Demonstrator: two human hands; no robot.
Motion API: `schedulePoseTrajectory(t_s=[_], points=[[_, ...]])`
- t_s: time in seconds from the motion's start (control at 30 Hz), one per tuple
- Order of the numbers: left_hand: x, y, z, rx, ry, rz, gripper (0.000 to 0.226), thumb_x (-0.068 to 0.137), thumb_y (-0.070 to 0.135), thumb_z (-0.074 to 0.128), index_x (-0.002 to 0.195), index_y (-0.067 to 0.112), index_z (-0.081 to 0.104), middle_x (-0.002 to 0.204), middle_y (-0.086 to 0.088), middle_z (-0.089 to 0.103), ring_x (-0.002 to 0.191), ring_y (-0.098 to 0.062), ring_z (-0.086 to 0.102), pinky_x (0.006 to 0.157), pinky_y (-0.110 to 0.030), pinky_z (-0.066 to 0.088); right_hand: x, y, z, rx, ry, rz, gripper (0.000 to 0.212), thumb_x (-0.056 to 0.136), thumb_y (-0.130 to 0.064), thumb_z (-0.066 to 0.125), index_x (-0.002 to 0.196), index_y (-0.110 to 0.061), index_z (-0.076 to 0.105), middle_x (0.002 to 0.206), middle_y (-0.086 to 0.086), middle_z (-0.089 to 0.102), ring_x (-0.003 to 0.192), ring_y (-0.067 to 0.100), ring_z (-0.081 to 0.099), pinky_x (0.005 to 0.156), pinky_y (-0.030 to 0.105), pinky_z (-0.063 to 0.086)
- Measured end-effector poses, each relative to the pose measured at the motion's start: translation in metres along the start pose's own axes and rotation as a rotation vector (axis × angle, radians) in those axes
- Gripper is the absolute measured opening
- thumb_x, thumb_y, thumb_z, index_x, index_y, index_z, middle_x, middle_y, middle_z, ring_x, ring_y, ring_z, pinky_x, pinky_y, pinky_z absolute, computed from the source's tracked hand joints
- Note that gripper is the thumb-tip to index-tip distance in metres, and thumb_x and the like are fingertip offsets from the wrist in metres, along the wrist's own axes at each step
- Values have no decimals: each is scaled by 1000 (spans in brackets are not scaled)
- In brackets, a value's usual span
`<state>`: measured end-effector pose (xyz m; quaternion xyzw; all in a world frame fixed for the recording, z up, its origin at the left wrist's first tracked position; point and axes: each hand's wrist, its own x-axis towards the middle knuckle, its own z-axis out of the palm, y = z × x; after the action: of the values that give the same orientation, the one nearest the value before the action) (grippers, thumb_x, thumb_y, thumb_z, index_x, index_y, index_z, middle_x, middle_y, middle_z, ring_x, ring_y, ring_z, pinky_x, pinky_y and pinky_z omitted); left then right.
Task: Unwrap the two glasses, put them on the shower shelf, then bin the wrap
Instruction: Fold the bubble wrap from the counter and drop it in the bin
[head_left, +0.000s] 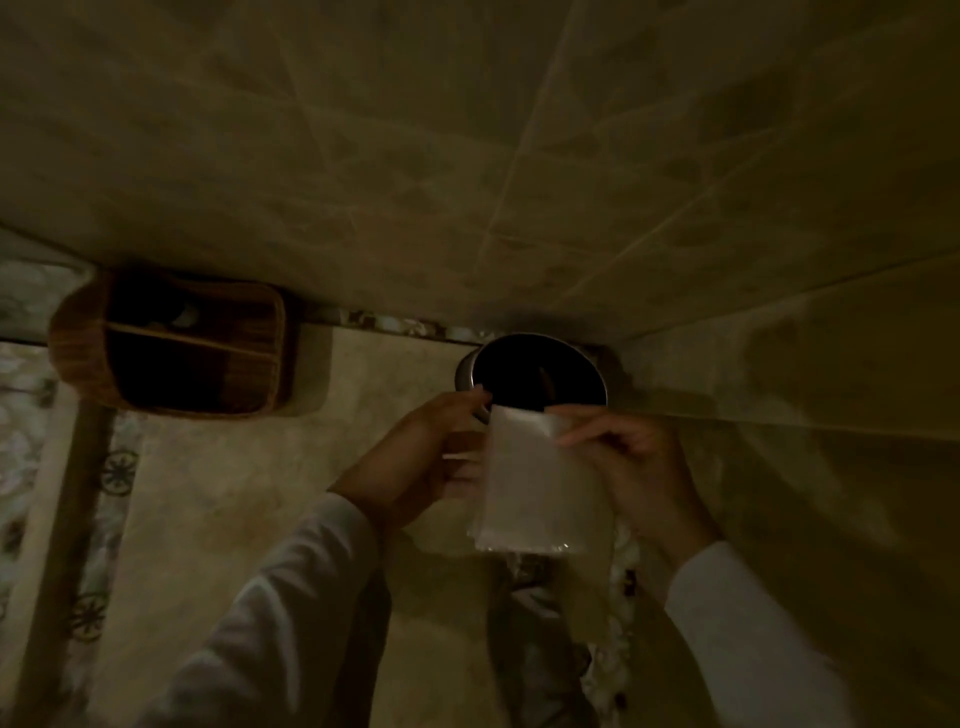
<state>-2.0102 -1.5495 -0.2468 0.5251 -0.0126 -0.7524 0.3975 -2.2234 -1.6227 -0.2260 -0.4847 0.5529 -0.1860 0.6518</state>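
Step (judged): binning the wrap | wrap (535, 483) hung upright, long axis vertical, top edge just before the round bin (535, 371), whose open mouth lay directly beyond | left hand (415, 457) pinched its left edge, right hand (634, 462) its top right corner; both about equally near | glasses not in view

At the centre of the frame we see the wrap (535, 488), a thin, translucent, faintly glossy plastic film with a crimped lower edge. Just above it, the round bin (530, 376) has a smooth metal rim with a dull sheen. At the left, the basket (171, 345) looks like woven wicker, ribbed and matt. The wall tiles (467, 156) look smooth and stone-patterned. Our sleeves (270, 613) are pale, matt cloth.
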Motion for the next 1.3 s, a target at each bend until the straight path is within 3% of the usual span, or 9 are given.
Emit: schedulePoseTrajectory(t_s=[0.17, 0.27, 0.4, 0.5, 0.7, 0.87, 0.97, 1.13, 1.3], points=[[71, -39, 4, 130, 36, 101, 28, 80, -1, 75, 107, 9, 73, 106, -20, 74, 91, -27, 74, 71, -32, 57, 48, 45, -12, 128, 40, 142, 23, 100, -25, 58, 112, -35, 74, 114, -12, 76, 103, 4, 72, 74, 19, 57], [121, -58, 5, 101, 168, 158, 22, 83, -5, 70, 104, 2, 73, 96, -15, 76, 86, -27, 74, 68, -34, 59, 69, 78, -19, 240, -69, 409, 41, 80, -63, 59, 106, -36, 76, 102, -5, 80, 90, 11, 77, 61, 25, 60], [177, -81, 10, 100, 257, 120, 20, 87, 4, 70, 106, 2, 70, 99, -18, 75, 87, -32, 73, 76, -46, 61, 91, 124, -30, -22, 49, 311, 27, 82, -25, 81, 108, -27, 76, 97, -2, 79, 88, 13, 76, 68, 27, 60], [208, -104, 16, 194, 211, 24, 28, 83, 12, 78, 108, 2, 70, 103, -17, 74, 88, -31, 74, 75, -47, 62, 117, 156, -44, 7, 161, 338, 11, 87, -8, 75, 85, -19, 75, 74, -2, 76, 67, 11, 74, 53, 19, 55], [277, -124, 14, 494, 463, 79, 32, 77, 12, 82, 105, 3, 68, 106, -19, 71, 99, -36, 68, 85, -48, 58, 167, 199, -53, 83, 124, 594, 16, 88, -4, 75, 103, 2, 72, 90, 14, 78, 73, 21, 78, 59, 23, 61], [327, -123, 10, 1222, 367, 45, 42, 88, 35, 69, 117, 5, 64, 111, -18, 70, 101, -37, 66, 78, -37, 50, 228, 247, -44, -394, 118, 585, 10, 96, -6, 61, 95, -8, 70, 111, 19, 71, 96, 37, 70, 80, 41, 60], [348, -125, 1, 1432, 264, 0, 40, 91, 27, 62, 127, 9, 59, 119, -19, 66, 108, -39, 64, 80, -38, 49, 263, 275, -36, -669, 68, 533, 30, 99, -19, 55, 121, -3, 68, 128, 22, 65, 118, 41, 61, 102, 47, 50], [367, -126, -15, 1543, 197, 4, 38, 96, 21, 57, 131, 8, 56, 130, -19, 61, 119, -39, 59, 96, -43, 48, 305, 307, -27, -690, 147, 561, 44, 109, -15, 27, 146, 5, 41, 153, 23, 42, 140, 37, 41, 114, 39, 35], [375, -115, -21, 1458, 171, 26, 38, 98, 20, 55, 134, 8, 56, 132, -20, 60, 122, -38, 56, 102, -43, 46, 301, 320, -30, -911, 135, 415, 32, 103, -5, 41, 130, 9, 55, 138, 27, 53, 129, 39, 48, 99, 35, 35]])
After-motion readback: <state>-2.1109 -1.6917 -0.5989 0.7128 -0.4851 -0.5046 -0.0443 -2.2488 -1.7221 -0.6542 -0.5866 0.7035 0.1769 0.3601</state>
